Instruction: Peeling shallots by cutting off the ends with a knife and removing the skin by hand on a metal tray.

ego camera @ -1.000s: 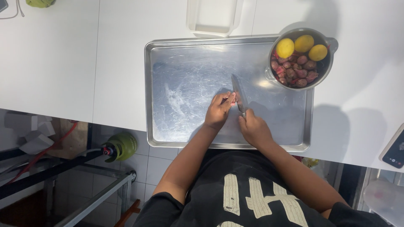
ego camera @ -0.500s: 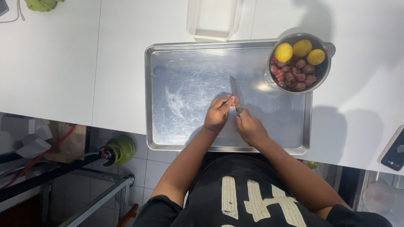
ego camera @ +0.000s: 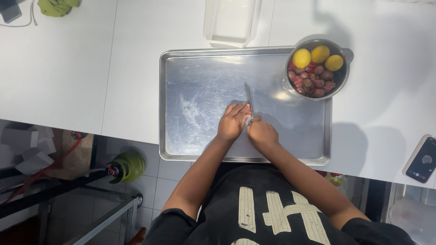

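A large metal tray [ego camera: 195,86] lies on the white counter. My left hand [ego camera: 232,121] presses a small reddish piece [ego camera: 246,109], hard to make out, onto the tray near its middle. My right hand [ego camera: 262,134] grips a knife [ego camera: 249,98] whose blade points away from me, right beside the left fingers. A metal pot [ego camera: 344,72] stands at the tray's far right corner, holding three yellow round fruits [ego camera: 302,58] on top of several small dark red shallots [ego camera: 313,83].
A white rectangular container [ego camera: 230,22] sits beyond the tray. A phone [ego camera: 422,159] lies at the right counter edge, a green cloth [ego camera: 56,6] far left. Below the counter's near edge stands a green gas cylinder [ego camera: 128,165] on tiled floor.
Both hands and the knife stay together at the tray's middle, with only slight shifts of fingers and blade. The view has moved a little.
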